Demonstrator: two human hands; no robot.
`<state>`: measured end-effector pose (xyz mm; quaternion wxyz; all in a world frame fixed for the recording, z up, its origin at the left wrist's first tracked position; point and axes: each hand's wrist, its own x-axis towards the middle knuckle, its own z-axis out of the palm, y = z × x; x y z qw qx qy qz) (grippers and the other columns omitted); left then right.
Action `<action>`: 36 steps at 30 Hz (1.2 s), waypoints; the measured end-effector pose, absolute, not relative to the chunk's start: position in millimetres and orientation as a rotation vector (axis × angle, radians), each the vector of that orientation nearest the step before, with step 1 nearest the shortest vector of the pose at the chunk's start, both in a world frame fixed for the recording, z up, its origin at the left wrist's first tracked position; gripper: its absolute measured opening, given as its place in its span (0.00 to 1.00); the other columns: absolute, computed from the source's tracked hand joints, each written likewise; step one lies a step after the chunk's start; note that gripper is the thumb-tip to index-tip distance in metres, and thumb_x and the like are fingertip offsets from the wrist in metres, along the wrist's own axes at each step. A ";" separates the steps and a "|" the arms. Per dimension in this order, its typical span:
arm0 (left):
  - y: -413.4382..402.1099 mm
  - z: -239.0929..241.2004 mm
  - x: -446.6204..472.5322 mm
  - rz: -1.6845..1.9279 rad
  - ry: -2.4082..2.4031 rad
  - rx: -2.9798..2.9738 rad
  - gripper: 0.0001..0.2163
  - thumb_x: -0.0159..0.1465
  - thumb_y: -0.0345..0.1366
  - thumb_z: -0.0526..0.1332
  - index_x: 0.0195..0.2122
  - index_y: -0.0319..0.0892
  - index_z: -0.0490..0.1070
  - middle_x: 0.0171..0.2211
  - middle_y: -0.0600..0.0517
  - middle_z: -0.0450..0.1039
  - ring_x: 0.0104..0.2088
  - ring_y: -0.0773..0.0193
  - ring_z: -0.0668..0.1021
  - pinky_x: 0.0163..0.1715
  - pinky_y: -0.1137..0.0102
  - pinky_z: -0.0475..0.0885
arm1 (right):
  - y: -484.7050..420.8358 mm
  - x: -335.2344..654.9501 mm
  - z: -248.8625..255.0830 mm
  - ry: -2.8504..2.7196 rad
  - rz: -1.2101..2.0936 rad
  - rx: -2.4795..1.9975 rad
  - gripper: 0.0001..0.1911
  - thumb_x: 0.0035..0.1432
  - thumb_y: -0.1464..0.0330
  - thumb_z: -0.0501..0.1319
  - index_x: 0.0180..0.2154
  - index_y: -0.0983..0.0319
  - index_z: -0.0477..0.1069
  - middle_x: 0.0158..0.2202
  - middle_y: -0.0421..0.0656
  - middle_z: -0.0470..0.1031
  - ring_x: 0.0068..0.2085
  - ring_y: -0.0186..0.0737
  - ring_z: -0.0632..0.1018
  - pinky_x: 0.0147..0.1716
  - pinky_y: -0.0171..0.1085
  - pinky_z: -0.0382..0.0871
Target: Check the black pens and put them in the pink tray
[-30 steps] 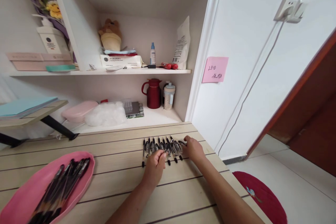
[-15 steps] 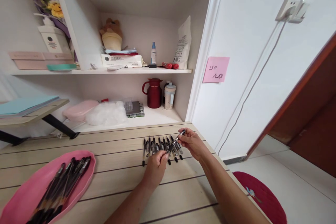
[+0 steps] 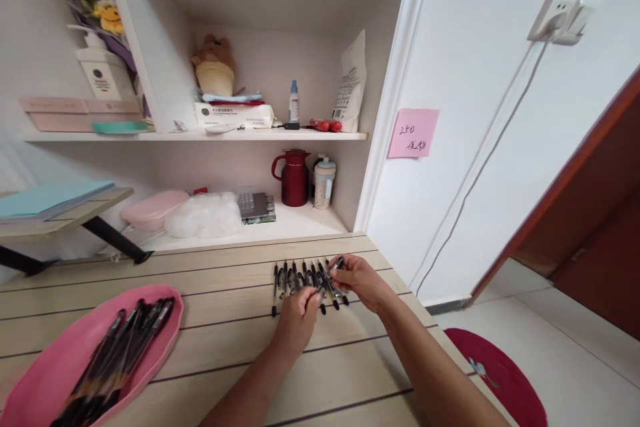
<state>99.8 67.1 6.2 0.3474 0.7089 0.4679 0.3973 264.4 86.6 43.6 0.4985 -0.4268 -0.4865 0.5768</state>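
Observation:
A black-and-clear pen (image 3: 323, 287) slants between my two hands, just over a row of pens on the table. My left hand (image 3: 298, 320) pinches its lower end. Close by, my right hand (image 3: 359, 281) has its fingers closed round the upper end, where a dark tip sticks out; whether that end is a separate cap I cannot tell. Beneath them, several slim pens (image 3: 275, 290) lie side by side, points toward the shelf. Small clear-and-black pieces, which look like pen caps (image 3: 281, 278), lie among them. My hands partly cover the row's right side.
A pink scalloped tray (image 3: 45, 360) holding several black pens (image 3: 113, 360) stands at the left on the slatted table (image 3: 220, 353). Behind are shelves with a red jug (image 3: 295, 179), a tumbler (image 3: 324, 185) and a plastic bag (image 3: 203, 215). A red round seat (image 3: 500, 373) is at right.
My right hand has moved down and left along the pen, closer to my left hand. Less of the pen shows between them. My left hand has stayed nearly still.

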 end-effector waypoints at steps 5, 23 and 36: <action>66.9 6.8 99.1 1.033 1.184 1.837 0.13 0.57 0.40 0.50 0.29 0.40 0.70 0.14 0.57 0.62 0.17 0.69 0.66 0.20 0.76 0.59 | 84.8 252.9 36.6 -1.221 1.467 -1.054 0.13 0.38 0.66 0.65 0.28 0.64 0.68 0.16 0.35 0.67 0.18 0.27 0.66 0.16 0.28 0.55; 68.2 37.7 86.9 1.267 1.254 1.968 0.12 0.58 0.37 0.50 0.35 0.41 0.72 0.30 0.50 0.70 0.33 0.63 0.72 0.33 0.72 0.64 | 80.6 262.9 57.1 -1.204 1.311 -1.097 0.16 0.43 0.59 0.63 0.32 0.62 0.66 0.24 0.38 0.70 0.21 0.28 0.69 0.18 0.29 0.57; 57.2 115.9 -99.8 0.667 2.191 2.157 0.11 0.55 0.38 0.51 0.31 0.44 0.73 0.31 0.50 0.74 0.33 0.59 0.73 0.31 0.71 0.61 | 82.6 300.6 53.6 -1.225 1.065 -1.376 0.12 0.42 0.60 0.61 0.26 0.62 0.68 0.23 0.41 0.72 0.20 0.31 0.69 0.17 0.31 0.56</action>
